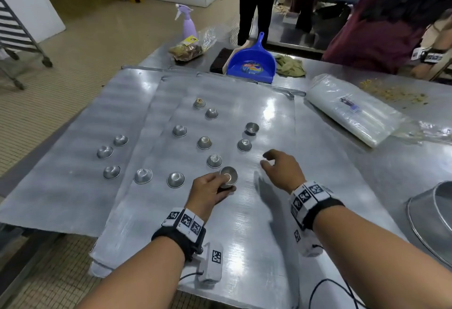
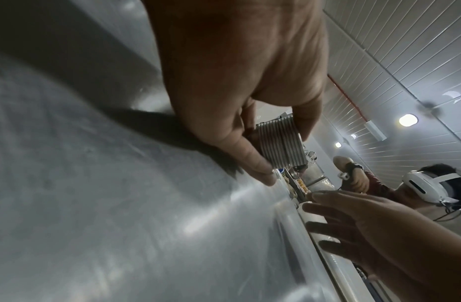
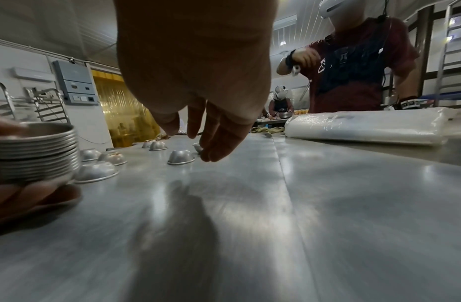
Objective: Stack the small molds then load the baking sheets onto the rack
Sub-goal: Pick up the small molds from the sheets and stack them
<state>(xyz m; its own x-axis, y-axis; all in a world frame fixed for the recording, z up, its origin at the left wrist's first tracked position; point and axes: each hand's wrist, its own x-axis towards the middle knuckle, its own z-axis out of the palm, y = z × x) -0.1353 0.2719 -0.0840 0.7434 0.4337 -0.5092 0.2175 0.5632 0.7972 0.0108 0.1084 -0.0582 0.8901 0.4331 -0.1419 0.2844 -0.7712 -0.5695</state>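
Note:
My left hand (image 1: 215, 186) grips a stack of small metal molds (image 1: 228, 176), held just above the top baking sheet (image 1: 264, 223); the left wrist view shows the stack's ribbed side (image 2: 280, 145) between thumb and fingers. My right hand (image 1: 276, 164) hovers to the right of the stack with relaxed fingers, holding nothing, near an upturned mold (image 1: 244, 145). In the right wrist view the right hand (image 3: 208, 143) hangs above that mold (image 3: 180, 157), and the stack (image 3: 35, 151) sits at the left. Several more single molds lie scattered on the overlapping sheets (image 1: 73, 186), most upside down.
A blue dustpan (image 1: 252, 61), a green rag (image 1: 289, 65), a purple spray bottle (image 1: 188, 23) and a food bag (image 1: 188, 49) stand at the table's far end. A plastic-wrapped bundle (image 1: 352, 110) lies right, a large metal bowl (image 1: 430, 218) at the right edge. A wheeled rack (image 1: 17, 39) stands left. Two people stand beyond.

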